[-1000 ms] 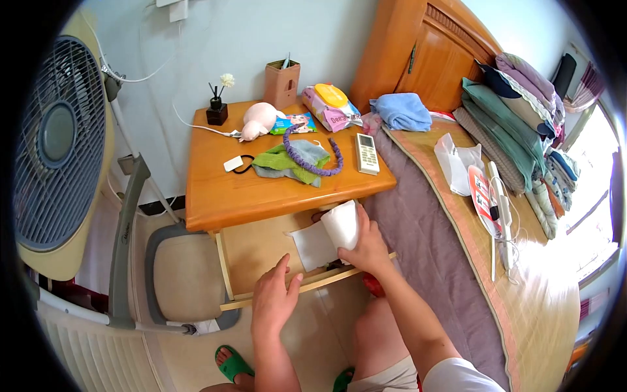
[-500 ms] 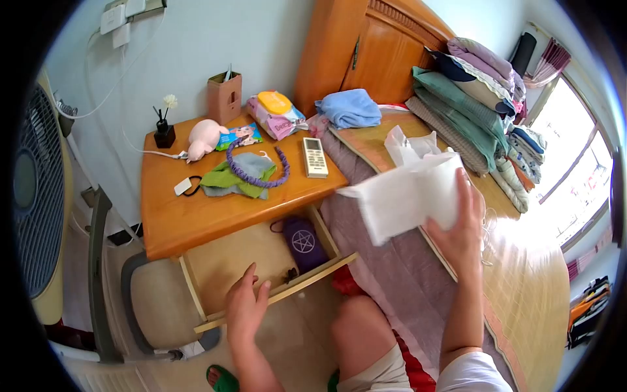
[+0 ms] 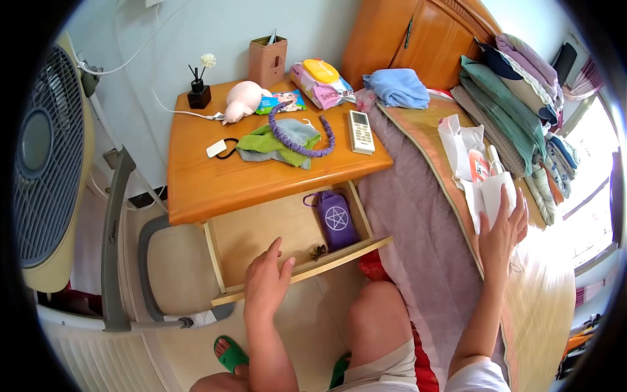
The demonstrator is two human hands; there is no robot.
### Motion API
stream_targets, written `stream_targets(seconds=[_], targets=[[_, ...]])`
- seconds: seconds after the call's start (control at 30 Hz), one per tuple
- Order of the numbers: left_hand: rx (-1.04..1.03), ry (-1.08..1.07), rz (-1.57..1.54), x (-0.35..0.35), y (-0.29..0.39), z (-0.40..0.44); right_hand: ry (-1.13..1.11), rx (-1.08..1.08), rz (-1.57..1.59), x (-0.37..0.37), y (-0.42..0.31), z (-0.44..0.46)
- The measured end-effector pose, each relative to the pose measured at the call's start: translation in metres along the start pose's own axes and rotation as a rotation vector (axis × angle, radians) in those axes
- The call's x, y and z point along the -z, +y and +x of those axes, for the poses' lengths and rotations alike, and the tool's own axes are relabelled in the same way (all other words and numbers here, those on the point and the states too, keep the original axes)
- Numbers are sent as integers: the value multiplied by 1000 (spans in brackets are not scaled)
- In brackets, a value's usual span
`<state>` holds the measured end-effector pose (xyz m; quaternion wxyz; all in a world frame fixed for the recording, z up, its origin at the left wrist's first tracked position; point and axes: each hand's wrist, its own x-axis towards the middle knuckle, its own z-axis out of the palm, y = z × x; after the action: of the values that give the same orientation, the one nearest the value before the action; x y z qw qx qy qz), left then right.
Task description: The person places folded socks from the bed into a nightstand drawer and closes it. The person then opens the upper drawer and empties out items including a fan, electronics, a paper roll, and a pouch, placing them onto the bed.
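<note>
My right hand (image 3: 503, 227) is over the bed, its fingers around a white paper roll (image 3: 495, 195) with a loose sheet hanging down. Right behind the roll lies a white plastic bag (image 3: 458, 140) with an orange-and-white item (image 3: 479, 166) by it. Whether the roll rests on the mat cannot be made out. My left hand (image 3: 268, 277), empty with fingers apart, hovers at the front of the pulled-out drawer (image 3: 261, 242). Inside the drawer are a purple drawstring pouch (image 3: 337, 220) with a star print and a small dark hair clip (image 3: 318, 252).
On the orange wooden desktop (image 3: 215, 189) are a remote control (image 3: 360, 132), a purple headband (image 3: 285, 138), green-grey cloth (image 3: 261, 145), a pink plush toy (image 3: 245, 99) and a wipes pack (image 3: 320, 85). A fan (image 3: 46, 150) stands left. Folded bedding (image 3: 503, 111) is piled on the bed.
My right hand has carried the paper roll away to the right, down beside the plastic bag. My left hand stays near the drawer front. The view has shifted left and down.
</note>
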<state>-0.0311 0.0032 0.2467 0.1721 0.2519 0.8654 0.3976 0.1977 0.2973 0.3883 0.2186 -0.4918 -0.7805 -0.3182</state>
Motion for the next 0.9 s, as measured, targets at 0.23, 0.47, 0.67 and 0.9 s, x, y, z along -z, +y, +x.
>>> stream_targets(seconds=[0.23, 0.47, 0.67, 0.9], targets=[[12, -19, 33, -3, 7, -1, -426, 550, 977, -20, -139, -54], [-32, 37, 47, 1, 2, -14, -838, 599, 543, -130, -247, -73], [48, 41, 24, 11, 2, -20, -1068, 477, 349, -146, -279, -75], [-126, 39, 52, 1, 6, -21, -1075, 432, 443, -131, -272, -71]])
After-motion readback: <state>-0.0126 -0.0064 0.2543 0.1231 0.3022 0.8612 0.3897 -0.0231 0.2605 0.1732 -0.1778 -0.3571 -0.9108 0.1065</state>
